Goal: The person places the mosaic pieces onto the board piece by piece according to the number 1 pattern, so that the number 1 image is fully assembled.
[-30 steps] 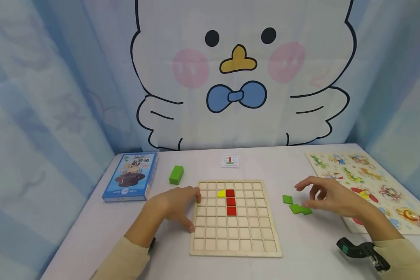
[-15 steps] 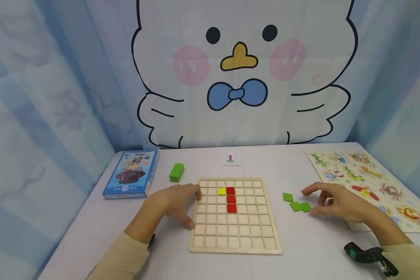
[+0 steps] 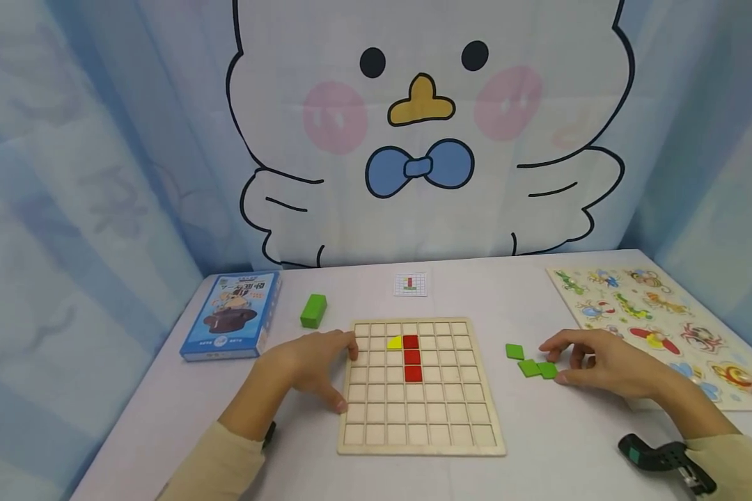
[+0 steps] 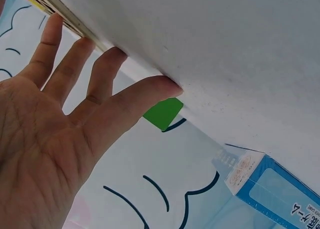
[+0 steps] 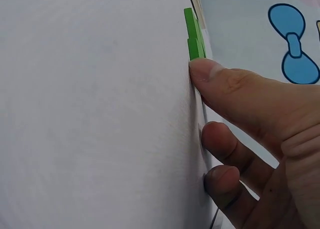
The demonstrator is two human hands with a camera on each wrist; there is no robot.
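Observation:
A wooden grid board point(image 3: 420, 417) lies in front of me, with three red tiles point(image 3: 412, 357) in a column and a yellow piece point(image 3: 395, 342) beside the top one. My left hand point(image 3: 313, 362) rests flat at the board's left edge, fingers spread, their tips against the board edge point(image 4: 65, 14). My right hand point(image 3: 592, 358) rests on the table right of the board. Its thumb point(image 5: 235, 89) touches the end of two joined green tiles point(image 3: 537, 369) point(image 5: 194, 36); its other fingertips rest on the table. A third green tile point(image 3: 514, 351) lies just beyond them.
A green block point(image 3: 314, 310) point(image 4: 162, 113) and a blue box point(image 3: 232, 314) point(image 4: 270, 189) sit left of the board. A small pattern card point(image 3: 410, 284) lies behind it. An animal puzzle board point(image 3: 658, 327) fills the right side. A cartoon bird curtain hangs behind.
My right hand has dropped from above the green tiles to the table just right of them, thumb against the tiles. The left hand has not moved.

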